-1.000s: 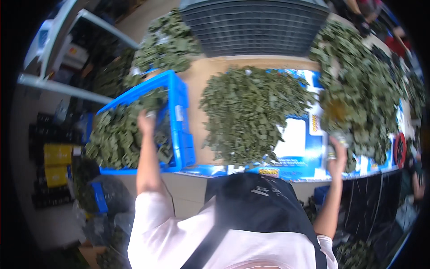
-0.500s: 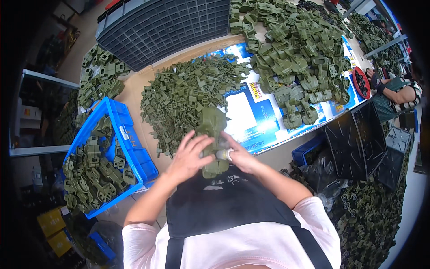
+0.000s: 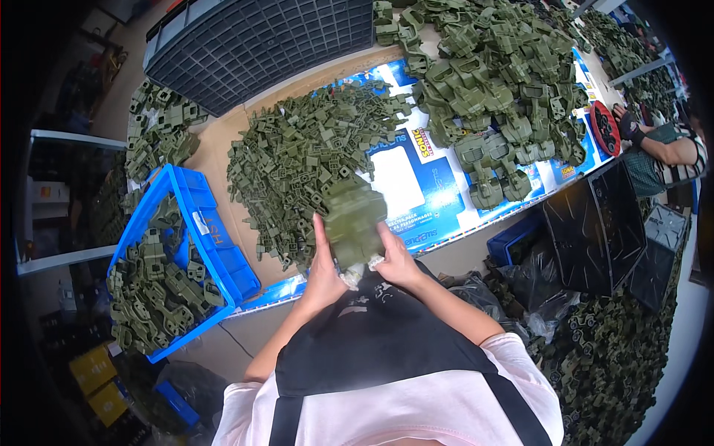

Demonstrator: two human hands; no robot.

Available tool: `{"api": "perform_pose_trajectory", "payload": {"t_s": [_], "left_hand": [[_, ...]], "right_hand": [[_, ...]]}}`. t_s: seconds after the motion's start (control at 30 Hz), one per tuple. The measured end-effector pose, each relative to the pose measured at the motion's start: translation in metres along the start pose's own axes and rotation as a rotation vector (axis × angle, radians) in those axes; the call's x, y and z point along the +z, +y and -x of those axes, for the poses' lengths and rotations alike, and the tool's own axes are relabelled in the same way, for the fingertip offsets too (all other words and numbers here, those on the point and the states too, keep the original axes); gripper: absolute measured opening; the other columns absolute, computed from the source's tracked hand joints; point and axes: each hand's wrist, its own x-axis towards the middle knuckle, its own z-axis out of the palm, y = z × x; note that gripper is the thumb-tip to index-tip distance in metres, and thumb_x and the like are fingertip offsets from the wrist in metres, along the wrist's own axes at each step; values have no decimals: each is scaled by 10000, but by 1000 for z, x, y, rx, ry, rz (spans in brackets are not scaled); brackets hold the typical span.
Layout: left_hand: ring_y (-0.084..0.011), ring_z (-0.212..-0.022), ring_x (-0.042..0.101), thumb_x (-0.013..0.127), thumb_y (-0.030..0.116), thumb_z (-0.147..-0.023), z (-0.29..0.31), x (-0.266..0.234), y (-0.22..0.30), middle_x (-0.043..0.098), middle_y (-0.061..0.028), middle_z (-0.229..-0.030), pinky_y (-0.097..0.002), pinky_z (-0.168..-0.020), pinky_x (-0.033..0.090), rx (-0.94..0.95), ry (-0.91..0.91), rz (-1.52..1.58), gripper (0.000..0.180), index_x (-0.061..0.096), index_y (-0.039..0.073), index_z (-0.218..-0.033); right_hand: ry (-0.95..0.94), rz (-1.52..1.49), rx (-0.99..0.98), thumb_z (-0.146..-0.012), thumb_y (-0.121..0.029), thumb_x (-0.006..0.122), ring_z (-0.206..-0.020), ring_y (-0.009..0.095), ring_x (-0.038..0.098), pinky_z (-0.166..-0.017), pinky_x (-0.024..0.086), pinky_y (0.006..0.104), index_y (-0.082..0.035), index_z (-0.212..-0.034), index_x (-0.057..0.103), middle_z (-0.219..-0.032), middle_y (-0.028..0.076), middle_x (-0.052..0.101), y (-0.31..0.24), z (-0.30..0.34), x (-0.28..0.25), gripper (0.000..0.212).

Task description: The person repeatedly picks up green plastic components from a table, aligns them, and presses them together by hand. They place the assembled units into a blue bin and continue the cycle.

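Note:
Between my two hands, just in front of my apron, is an olive-green plastic toy vehicle body (image 3: 354, 223), slightly blurred. My left hand (image 3: 323, 269) grips its left side, with the fingers partly behind it. On its right side my right hand (image 3: 396, 260) is closed in the same way. White wrapping covers both thumbs, which press near the piece's lower edge. Beyond it spreads a pile of small green plastic parts (image 3: 297, 156) on the table. Larger green vehicle bodies (image 3: 483, 82) are heaped at the far right.
A blue bin (image 3: 223, 253) with green parts stands at the left. A dark crate (image 3: 260, 56) rises at the back. Blue printed sheets (image 3: 439, 201) cover part of the table. Black crates (image 3: 595, 230) and a co-worker's arm (image 3: 666, 145) are at the right.
The vehicle body has been turned and now looks shorter and wider. My left hand has moved from on top of it to its left side; my right hand still holds the right side.

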Motion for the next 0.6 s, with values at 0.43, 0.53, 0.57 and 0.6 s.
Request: {"api": "perform_pose_trajectory", "payload": {"t_s": [0.43, 0.53, 0.57, 0.6], "left_hand": [[-392, -988, 561, 669, 672, -566, 2, -106, -29, 447, -201, -1237, -614, -898, 396, -390, 91, 1337, 1065, 285, 25, -1320], [-332, -976, 580, 671, 566, -681, -7, -96, -49, 538, -186, -1128, -512, -862, 475, -524, 201, 1214, 833, 419, -17, -1219], [-298, -930, 603, 667, 511, -721, -13, -94, -40, 572, -168, -1086, -444, -816, 514, -581, 216, 1103, 728, 470, -24, -1173], [-274, -887, 621, 666, 482, -734, -19, -90, -31, 585, -156, -1080, -394, -771, 530, -527, 220, 1060, 688, 486, -25, -1163]], "right_hand": [[266, 854, -96, -726, -181, 663, -986, 386, 497, -846, 428, 437, -123, -1169, 530, -1075, 236, 496, 61, -133, -118, 466], [332, 951, -89, -772, -75, 529, -948, 386, 538, -778, 452, 448, -136, -1083, 524, -1039, 212, 532, 70, -205, -114, 317], [249, 940, -7, -775, -62, 505, -935, 381, 554, -764, 455, 452, -136, -1067, 521, -1027, 207, 547, 88, -222, -112, 302], [157, 924, 66, -778, -49, 481, -922, 376, 569, -751, 459, 456, -136, -1051, 517, -1016, 201, 562, 92, -232, -107, 289]]}}
